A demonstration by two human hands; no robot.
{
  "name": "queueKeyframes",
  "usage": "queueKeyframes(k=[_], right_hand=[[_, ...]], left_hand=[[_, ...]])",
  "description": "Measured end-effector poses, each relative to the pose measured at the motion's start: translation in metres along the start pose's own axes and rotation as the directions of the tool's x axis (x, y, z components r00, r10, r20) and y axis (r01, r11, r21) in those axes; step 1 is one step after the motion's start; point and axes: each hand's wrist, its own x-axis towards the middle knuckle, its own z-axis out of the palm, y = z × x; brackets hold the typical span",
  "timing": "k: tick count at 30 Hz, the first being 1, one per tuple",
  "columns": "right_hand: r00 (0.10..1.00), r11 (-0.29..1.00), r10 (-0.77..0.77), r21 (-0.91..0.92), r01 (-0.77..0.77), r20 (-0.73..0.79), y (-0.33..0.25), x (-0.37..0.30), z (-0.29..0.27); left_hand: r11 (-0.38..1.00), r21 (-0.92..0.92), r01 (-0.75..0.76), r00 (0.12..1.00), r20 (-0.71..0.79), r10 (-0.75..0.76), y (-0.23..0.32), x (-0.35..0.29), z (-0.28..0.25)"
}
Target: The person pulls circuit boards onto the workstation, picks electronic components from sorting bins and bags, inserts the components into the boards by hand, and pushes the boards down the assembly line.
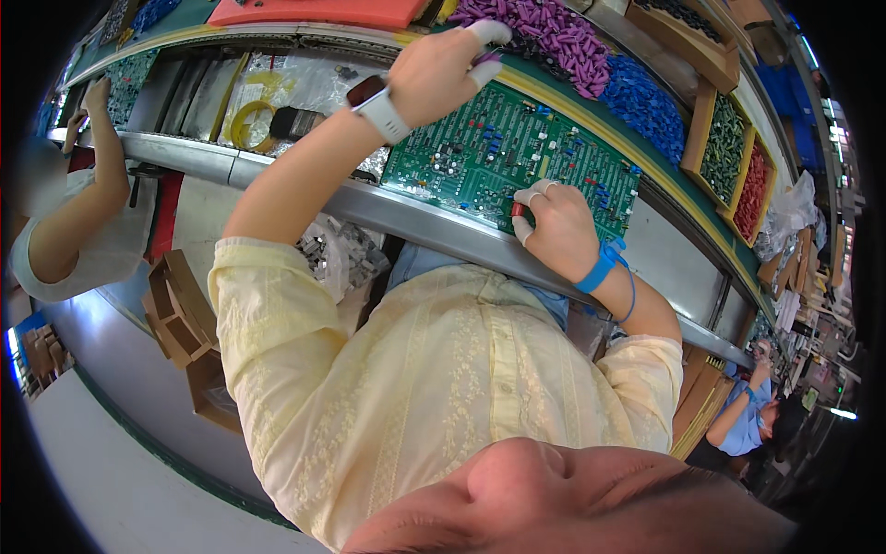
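A large green circuit board [503, 148] fitted with many small parts lies on the metal-edged bench. My left hand [438, 76], with white finger covers on its fingertips, reaches over the board's far left corner. A small purple component [486, 58] is pinched between its thumb and fingers, just short of a heap of purple components [563, 42]. Low over the board's near edge, my right hand [561, 229], also with finger covers, pinches a small red cylindrical component [518, 210]. Whether that part touches the board is hidden by the fingers.
Beyond the board lie blue components [643, 109], then boxes of green components [723, 152] and red components [754, 189]. A yellow tape roll [251, 126] and a black brush [293, 123] sit left. The bench's metal rail [452, 217] runs along the front. Co-workers sit at both sides.
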Motion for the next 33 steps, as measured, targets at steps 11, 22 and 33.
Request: queueKeyframes(k=[11,22,33], right_hand=[[0.999,0.999,-0.016,-0.052,0.014,-0.029,-0.006,0.001,0.004],[0.997,1.0,-0.011,0.005,0.011,-0.075,0.004,0.006,-0.017],[0.592,0.453,0.745,-0.417,-0.788,-0.308,0.383,-0.077,-0.142]], left_hand=[[0.977,-0.059,0.206,0.954,0.235,-0.187,-0.007,-0.078,-0.049],[0.982,-0.086,0.165,0.887,0.449,-0.11,-0.012,-0.11,-0.047],[1.0,-0.013,-0.016,0.877,0.481,0.02,-0.015,-0.113,-0.045]])
